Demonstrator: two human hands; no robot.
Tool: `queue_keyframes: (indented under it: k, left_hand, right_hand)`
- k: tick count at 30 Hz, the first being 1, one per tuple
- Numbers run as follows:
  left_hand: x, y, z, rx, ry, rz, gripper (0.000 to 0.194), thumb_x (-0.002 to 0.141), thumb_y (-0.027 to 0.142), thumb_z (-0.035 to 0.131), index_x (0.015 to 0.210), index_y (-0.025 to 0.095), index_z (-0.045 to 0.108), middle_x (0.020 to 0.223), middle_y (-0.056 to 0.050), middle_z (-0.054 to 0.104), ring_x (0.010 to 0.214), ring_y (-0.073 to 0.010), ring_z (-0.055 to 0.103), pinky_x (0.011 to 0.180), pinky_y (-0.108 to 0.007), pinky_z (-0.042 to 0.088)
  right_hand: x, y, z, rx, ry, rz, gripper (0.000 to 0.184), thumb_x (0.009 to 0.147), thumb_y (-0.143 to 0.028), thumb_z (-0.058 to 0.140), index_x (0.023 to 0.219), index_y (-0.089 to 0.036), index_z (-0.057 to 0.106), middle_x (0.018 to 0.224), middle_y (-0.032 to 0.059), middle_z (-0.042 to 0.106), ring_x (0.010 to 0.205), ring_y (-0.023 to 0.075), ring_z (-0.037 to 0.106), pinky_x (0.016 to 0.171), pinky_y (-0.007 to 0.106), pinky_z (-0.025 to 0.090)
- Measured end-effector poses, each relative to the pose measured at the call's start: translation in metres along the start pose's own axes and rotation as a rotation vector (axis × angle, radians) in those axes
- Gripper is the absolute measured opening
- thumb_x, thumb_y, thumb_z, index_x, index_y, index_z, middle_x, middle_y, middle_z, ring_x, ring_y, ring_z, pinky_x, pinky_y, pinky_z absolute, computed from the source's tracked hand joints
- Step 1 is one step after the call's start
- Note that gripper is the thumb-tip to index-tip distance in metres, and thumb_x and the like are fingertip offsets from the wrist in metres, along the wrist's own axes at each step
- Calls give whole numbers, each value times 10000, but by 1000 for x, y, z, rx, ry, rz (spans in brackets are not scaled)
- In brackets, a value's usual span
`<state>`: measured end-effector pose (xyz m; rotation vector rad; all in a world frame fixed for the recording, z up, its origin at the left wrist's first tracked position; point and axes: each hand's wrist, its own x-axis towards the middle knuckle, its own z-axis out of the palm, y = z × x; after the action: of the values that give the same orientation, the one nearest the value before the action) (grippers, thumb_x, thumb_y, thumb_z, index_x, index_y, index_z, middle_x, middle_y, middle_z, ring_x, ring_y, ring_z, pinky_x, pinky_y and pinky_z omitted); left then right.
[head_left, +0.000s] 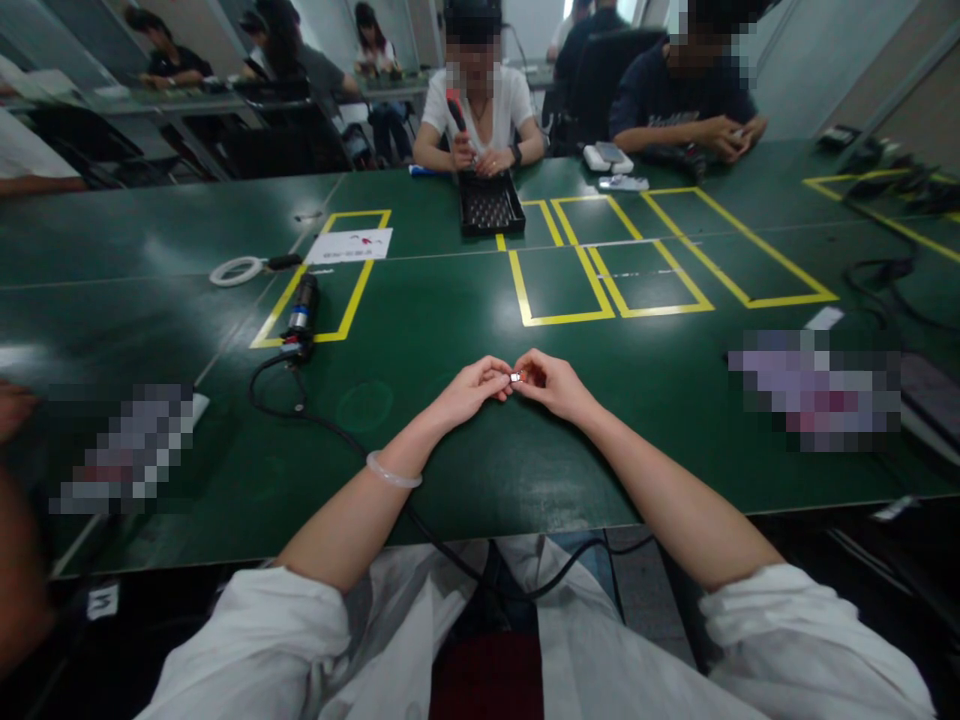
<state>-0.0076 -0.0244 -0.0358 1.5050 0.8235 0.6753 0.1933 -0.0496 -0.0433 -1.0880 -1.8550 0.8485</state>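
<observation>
My left hand (480, 389) and my right hand (551, 384) meet just above the green table (450, 470). Between their fingertips is a small, shiny white-silver piece (514, 378), too small to name. Both hands are closed in a pinch, and the fingers hide part of the piece. A pale bangle (394, 471) circles my left wrist.
A black cylindrical tool (301, 312) with a cable (341, 428) lies left, beside a printed card (349, 245). Yellow tape outlines (566, 321) mark the table. Opposite, a person (480, 120) holds a red-black tool over a black tray (491, 222). Blurred-out objects lie at both sides.
</observation>
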Motion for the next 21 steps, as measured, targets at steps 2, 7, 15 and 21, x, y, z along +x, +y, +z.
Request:
queue_keyframes:
  k: [2,7,15,21]
  left_hand:
    - [0,0,0,-8,-5,-1,298,861,330,654,1047,115,567,882,-59,650,774,-122,617,773,-279,489]
    - [1,-2,0,-5,-13,16,309,832,316,688,1030,112,567,875,-50,647,771,-115,616,776,-270,487]
    - [1,-4,-1,-59,5,4,320,833,339,679,1035,117,566,919,-53,621,815,-120,612,796,-279,498]
    - [-2,1,2,61,11,26,349,812,361,698,1027,120,566,901,-44,612,787,-123,590,767,-276,488]
  right_hand:
    - [0,0,0,-21,-1,-7,162,833,-294,666,916,-178,589,699,-31,559,588,98,473,568,227,365]
    - [0,0,1,-52,-7,-16,159,834,-292,664,919,-183,588,699,-30,560,590,99,475,577,227,372]
    - [0,0,-1,39,-5,-4,203,877,-339,622,1006,-184,593,845,20,662,640,112,539,604,240,415]
    - [0,2,-1,75,-24,80,238,886,-399,619,955,-171,616,779,10,644,629,116,542,613,252,417]
